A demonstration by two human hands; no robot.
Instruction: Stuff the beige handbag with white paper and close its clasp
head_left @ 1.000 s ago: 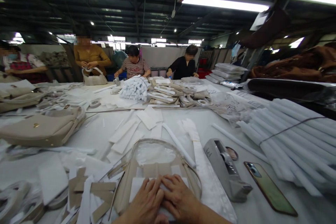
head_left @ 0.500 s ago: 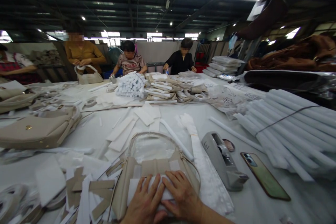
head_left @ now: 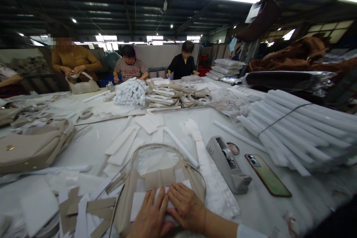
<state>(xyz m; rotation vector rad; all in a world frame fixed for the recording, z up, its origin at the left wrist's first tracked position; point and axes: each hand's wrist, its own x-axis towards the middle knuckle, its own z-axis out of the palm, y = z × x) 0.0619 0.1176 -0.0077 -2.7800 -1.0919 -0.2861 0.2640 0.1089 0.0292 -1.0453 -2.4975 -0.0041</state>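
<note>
A beige handbag [head_left: 125, 200] lies on the table in front of me, its strap [head_left: 160, 145] arching away at the far side. Across the bag is a white sheet [head_left: 136, 204], partly covered by my hands. My left hand [head_left: 152, 210] rests on it with fingers stretched out flat. Close beside, my right hand [head_left: 188, 204] also presses flat on the sheet, fingers extended and angled toward the left hand. Both thumbs point inward near the sheet's near edge. What lies beneath the palms is hidden. A beige flap [head_left: 158, 178] shows just beyond the fingertips.
Right of the bag are a stack of thin white sleeves [head_left: 214, 178], a tape dispenser [head_left: 227, 165], a phone [head_left: 266, 174] and bundled white foam rods [head_left: 292, 126]. Loose strips [head_left: 92, 208] and another handbag [head_left: 30, 141] lie left. Several people work across the table.
The view has turned slightly right, so everything sits further left. Both hands stay on the white sheet, with the right fingers drawn a little closer together.
</note>
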